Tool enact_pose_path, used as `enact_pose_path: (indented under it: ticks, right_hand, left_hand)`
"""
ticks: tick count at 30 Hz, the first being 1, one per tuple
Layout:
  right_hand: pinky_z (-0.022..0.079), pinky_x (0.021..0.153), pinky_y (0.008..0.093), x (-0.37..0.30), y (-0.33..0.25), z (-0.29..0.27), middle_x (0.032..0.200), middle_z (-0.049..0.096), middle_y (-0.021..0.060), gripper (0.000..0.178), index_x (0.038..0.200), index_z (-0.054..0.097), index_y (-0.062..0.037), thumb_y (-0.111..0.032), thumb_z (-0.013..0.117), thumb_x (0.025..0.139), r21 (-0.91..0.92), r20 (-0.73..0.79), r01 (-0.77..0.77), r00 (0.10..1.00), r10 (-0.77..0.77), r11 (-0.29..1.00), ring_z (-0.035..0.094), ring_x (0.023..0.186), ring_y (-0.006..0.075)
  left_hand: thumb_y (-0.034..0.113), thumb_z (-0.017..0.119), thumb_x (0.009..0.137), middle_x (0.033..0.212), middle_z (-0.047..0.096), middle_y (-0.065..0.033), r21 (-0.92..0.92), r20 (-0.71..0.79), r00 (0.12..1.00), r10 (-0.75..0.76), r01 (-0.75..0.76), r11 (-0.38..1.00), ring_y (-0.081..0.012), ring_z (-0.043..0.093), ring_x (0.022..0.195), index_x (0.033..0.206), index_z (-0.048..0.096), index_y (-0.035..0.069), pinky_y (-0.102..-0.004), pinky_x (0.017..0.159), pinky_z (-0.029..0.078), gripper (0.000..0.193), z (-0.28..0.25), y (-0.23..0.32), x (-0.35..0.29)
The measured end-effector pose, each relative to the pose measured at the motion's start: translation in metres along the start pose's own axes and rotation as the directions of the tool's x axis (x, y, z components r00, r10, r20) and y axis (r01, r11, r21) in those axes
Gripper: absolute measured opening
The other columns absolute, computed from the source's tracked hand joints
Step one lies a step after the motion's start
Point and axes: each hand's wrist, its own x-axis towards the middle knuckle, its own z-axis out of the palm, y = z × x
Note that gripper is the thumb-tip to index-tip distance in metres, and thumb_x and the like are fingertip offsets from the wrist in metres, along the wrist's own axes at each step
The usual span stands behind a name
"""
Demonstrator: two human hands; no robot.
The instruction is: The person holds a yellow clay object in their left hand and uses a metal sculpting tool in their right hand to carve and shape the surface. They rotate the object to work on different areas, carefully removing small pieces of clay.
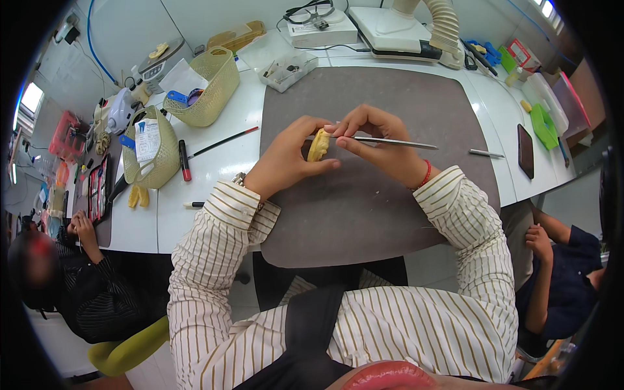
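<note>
My left hand [292, 156] is closed around a small yellow dental cast [318, 145], held between thumb and fingers above the brown mat [364, 214]. In my right hand [380, 140] is a slim metal dental carving tool [406, 143], pinched between thumb and fingers like a pen. Its shaft sticks out to the right, and its working end meets the upper right side of the cast; the exact tip is hidden by my fingers. Both hands are close together over the mat's middle. Small pale crumbs lie on the mat below.
Yellow baskets [224, 97], a red marker [185, 162], a thin rod [224, 142] and another yellow cast [138, 196] lie to the left. At the right are a metal pen-like tool [486, 154], a phone [525, 151] and a green tray [544, 127]. People sit on both sides.
</note>
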Motion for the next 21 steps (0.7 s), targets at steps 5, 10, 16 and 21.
enact_pose_path:
  ticks: [5, 10, 16, 21]
  right_hand:
    - [0.053, 0.088, 0.0282, 0.0, 0.003, 0.002, 0.089, 0.063, 0.0063, 0.009, 0.084, 0.058, 0.0004, 0.0, 0.066, 0.085, 0.062, 0.027, -0.052, 0.998, 0.05, 0.997, 0.065, 0.095, 0.0163]
    - [0.054, 0.085, 0.0276, -0.002, 0.002, 0.003, 0.088, 0.062, 0.0063, 0.009, 0.083, 0.058, 0.001, 0.0, 0.067, 0.084, 0.074, 0.049, -0.086, 0.995, 0.083, 0.994, 0.065, 0.092, 0.0159]
    - [0.054, 0.08, 0.0259, -0.004, 0.004, 0.0, 0.087, 0.062, 0.0073, 0.01, 0.082, 0.057, 0.0016, 0.0, 0.067, 0.084, 0.021, 0.07, -0.063, 0.996, 0.061, 0.998, 0.065, 0.091, 0.0154]
    - [0.054, 0.082, 0.0268, -0.002, 0.004, -0.003, 0.086, 0.06, 0.008, 0.011, 0.08, 0.056, 0.0022, 0.001, 0.066, 0.084, 0.038, 0.137, -0.065, 0.989, 0.059, 0.997, 0.066, 0.094, 0.0182]
  left_hand:
    - [0.028, 0.081, 0.072, 0.103, 0.057, -0.0125, 0.003, -0.004, 1.0, 0.001, -0.001, 1.0, -0.0248, 0.059, 0.097, 0.11, 0.054, 0.001, -0.0333, 0.084, 0.048, 0.054, 0.0, -0.001, 0.001]
    - [0.03, 0.083, 0.068, 0.097, 0.055, -0.0124, -0.004, -0.012, 1.0, 0.003, -0.003, 1.0, -0.0238, 0.057, 0.087, 0.102, 0.052, 0.002, -0.0331, 0.075, 0.047, 0.054, 0.006, -0.002, -0.001]
    - [0.025, 0.084, 0.068, 0.1, 0.054, -0.0104, 0.005, -0.037, 0.999, 0.031, -0.031, 1.0, -0.0211, 0.055, 0.091, 0.107, 0.049, 0.004, -0.031, 0.079, 0.045, 0.057, 0.016, -0.005, -0.003]
    - [0.025, 0.084, 0.067, 0.105, 0.053, -0.0138, 0.083, -0.034, 0.997, 0.063, -0.06, 0.995, -0.0276, 0.054, 0.098, 0.11, 0.048, 0.003, -0.0359, 0.085, 0.044, 0.061, 0.02, -0.005, -0.004]
